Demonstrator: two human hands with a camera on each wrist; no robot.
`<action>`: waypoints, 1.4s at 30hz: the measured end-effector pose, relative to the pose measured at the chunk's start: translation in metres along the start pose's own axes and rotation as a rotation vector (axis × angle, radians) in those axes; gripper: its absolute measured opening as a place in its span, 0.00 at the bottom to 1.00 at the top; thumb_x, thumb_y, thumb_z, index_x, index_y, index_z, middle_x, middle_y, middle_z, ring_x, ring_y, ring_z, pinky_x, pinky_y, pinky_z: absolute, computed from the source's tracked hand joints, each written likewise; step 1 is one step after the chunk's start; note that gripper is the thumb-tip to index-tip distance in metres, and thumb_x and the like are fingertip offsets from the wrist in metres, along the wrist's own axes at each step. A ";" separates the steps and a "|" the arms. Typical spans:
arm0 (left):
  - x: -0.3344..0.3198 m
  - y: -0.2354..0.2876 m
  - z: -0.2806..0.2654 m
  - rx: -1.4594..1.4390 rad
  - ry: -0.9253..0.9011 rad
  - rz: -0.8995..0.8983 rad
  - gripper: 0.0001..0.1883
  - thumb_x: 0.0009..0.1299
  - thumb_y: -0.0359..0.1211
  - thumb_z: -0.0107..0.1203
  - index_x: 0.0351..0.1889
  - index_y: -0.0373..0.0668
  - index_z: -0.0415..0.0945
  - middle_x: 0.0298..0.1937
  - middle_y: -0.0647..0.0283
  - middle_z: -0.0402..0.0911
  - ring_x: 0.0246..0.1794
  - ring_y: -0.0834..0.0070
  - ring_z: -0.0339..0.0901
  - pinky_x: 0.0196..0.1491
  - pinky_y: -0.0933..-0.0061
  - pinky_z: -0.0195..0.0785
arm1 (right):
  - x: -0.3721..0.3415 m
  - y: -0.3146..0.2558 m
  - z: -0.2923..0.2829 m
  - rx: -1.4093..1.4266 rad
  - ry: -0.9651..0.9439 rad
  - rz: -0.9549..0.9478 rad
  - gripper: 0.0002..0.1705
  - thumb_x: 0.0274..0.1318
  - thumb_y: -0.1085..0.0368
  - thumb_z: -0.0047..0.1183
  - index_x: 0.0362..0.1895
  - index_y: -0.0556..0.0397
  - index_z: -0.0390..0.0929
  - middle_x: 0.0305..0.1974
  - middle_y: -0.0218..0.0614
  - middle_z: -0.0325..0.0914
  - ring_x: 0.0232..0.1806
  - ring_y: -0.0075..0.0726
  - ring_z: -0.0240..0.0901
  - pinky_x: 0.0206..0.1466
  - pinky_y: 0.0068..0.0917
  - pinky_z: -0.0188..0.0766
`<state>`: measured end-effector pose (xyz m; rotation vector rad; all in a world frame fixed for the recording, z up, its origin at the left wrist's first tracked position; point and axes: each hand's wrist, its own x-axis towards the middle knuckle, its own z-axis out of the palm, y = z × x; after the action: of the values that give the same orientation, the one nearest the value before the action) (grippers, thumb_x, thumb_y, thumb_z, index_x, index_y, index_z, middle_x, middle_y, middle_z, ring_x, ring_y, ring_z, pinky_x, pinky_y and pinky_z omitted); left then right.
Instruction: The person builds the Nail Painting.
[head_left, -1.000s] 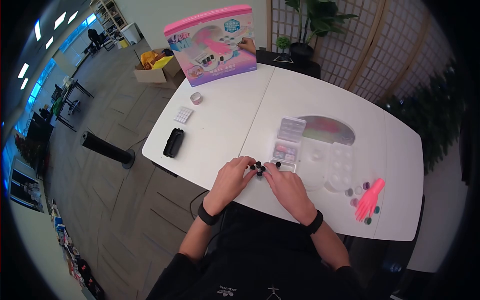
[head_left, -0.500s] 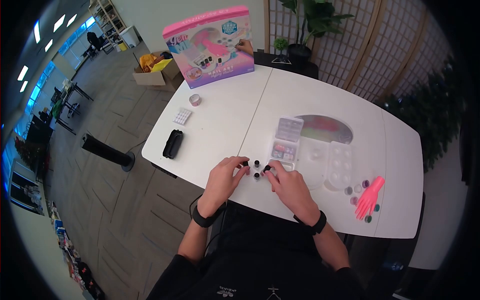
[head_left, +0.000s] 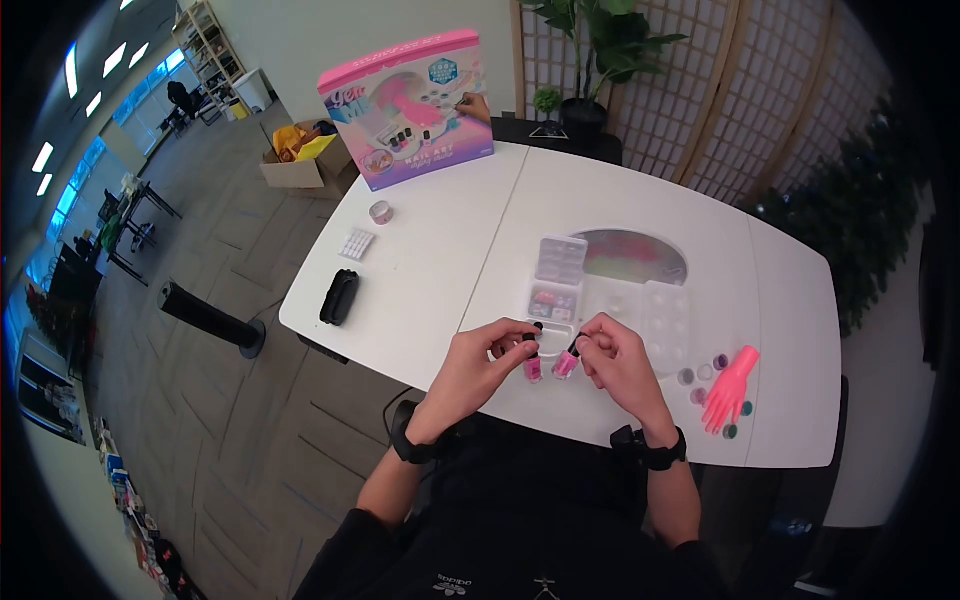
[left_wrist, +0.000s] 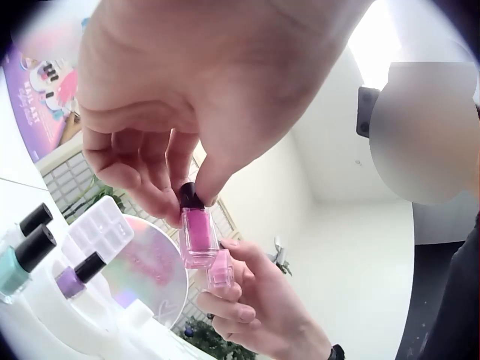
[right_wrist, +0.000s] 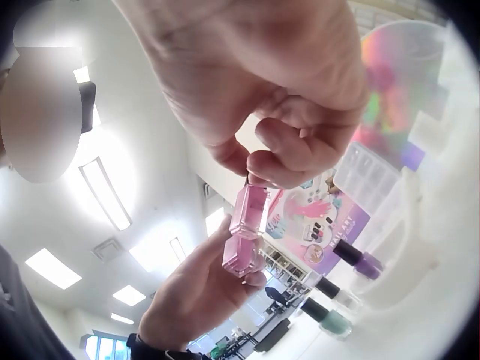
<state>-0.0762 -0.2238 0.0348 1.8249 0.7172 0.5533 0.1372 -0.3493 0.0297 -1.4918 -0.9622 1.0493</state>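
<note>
L hand: fingers and thumb of the L hand (head_left: 470, 372) pinch the black cap of the deep-pink btl (left_wrist: 199, 234), which hangs cap up, roughly upright.
R hand: the R hand (head_left: 622, 368) is curled, fingertips gripping the top of the light-pink btl (head_left: 566, 366) (tilted, cap twd the palm).
Btl positions: both up in front of the body, near the front edge of the white table (head_left: 430, 250), just beside each other.
Other btls: purple btl (left_wrist: 73, 280), teal btl (right_wrist: 328, 318) and clear btl (right_wrist: 337, 292), all black-capped, near the white tray.
Middle: compartment case (head_left: 555, 302), lid open, pink bits inside; oval shiny panel (head_left: 640, 256) behind; white palette (head_left: 667, 318) w/ round wells.
R side: bright pink model hand (head_left: 731, 390) lying amid small round pots (head_left: 685, 376) (grn, purple, pink etc.).
L side: black case (head_left: 339, 297), sheet of white pieces (head_left: 356, 244), round tub (head_left: 381, 212); nail art box (head_left: 410, 115) upright at the far end.
</note>
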 end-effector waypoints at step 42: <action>0.034 -0.022 0.034 0.498 0.110 0.292 0.12 0.77 0.36 0.70 0.55 0.44 0.91 0.46 0.61 0.92 0.55 0.61 0.80 0.63 0.58 0.66 | -0.040 0.044 -0.006 -0.258 0.056 -0.049 0.12 0.77 0.64 0.60 0.56 0.57 0.80 0.36 0.32 0.83 0.34 0.25 0.74 0.42 0.27 0.74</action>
<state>-0.0345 -0.2164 0.0036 2.4029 0.7082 0.7146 0.1332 -0.3959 -0.0078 -1.6890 -1.1214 0.8681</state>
